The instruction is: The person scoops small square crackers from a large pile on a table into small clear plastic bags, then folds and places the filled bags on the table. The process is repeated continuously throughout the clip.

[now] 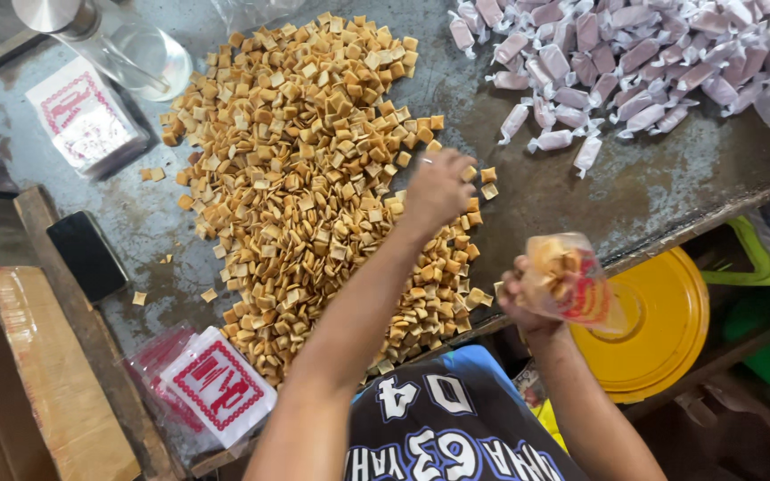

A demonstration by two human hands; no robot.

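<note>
The left hand [437, 189] is stretched out over the heap of square crackers [314, 178] on the grey table [581, 191]. It rests on the heap's edge at about 4 o'clock from the heap's middle. Its fingers are curled down into the crackers, seemingly closed on a few; how many are gripped cannot be told, since the palm is hidden. The heap's long axis runs from 1 o'clock to 7 o'clock, and the forearm lies nearly along it.

The right hand [528, 298] is held off the table's near edge, at 5 o'clock from the left hand and near it. Its fingers are closed around the neck of a small clear bag [572, 283] with red print. The bag is partly filled with crackers and is tilted, its bottom pointing toward 4 o'clock. The bag's mouth is hidden in the fist, so whether it faces the left hand cannot be told. The left hand is the nearer one to the heap.

Sealed pale packets [634, 62] are piled at 1 o'clock, well apart from both hands. Flat empty bags [217, 385] lie at 7 o'clock, and a second stack [82, 114] at 10 o'clock. A yellow lid [670, 330] is seen below the table, behind the bag. A cardboard box [28, 383] stands at 8 o'clock; its contents are not visible.
</note>
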